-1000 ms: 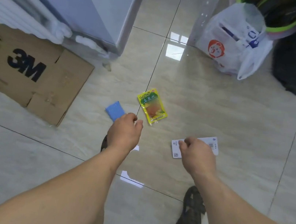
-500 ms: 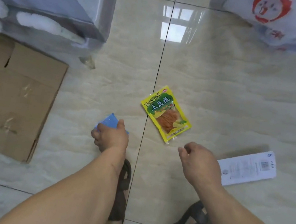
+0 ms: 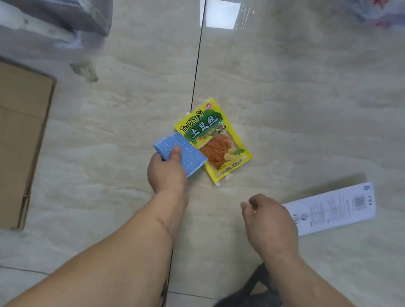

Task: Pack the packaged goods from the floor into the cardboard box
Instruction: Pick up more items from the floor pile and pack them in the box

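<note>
Beside the snack packet (image 3: 214, 139), left hand (image 3: 166, 174) grips blue sponge (image 3: 183, 154).

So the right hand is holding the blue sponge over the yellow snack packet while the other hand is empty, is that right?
Not quite: the head view shows the left hand holding the blue sponge over the yellow snack packet, and the right hand is the empty one.
</note>
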